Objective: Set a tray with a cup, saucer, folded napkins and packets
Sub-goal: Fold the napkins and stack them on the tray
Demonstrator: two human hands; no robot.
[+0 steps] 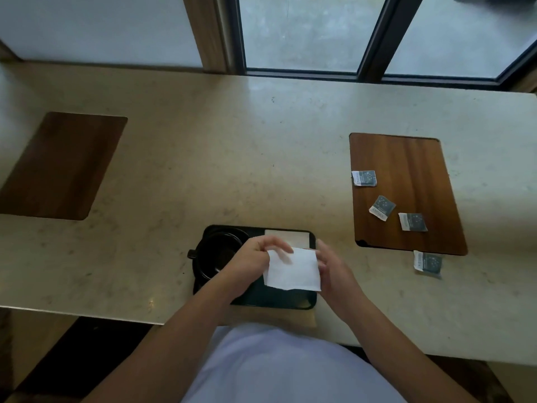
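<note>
I held a white napkin [292, 270] with both hands, my left hand [255, 257] pinching its corner, my right hand [334, 271] gripping its side, above the black tray [311, 242].

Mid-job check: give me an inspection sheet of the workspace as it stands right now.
Surface: pale stone counter.
Job's things: black tray at the near edge; black cup on its left part; one napkin lying at its far side; white napkin held above it; four packets, three on the right wooden board, one on the counter. Saucer: cannot tell.
Clutter: second wooden board, far left.
Grips: left hand and right hand both pinch the white napkin.
Cables: nothing seen.
Surroundings: window behind the counter.
</note>
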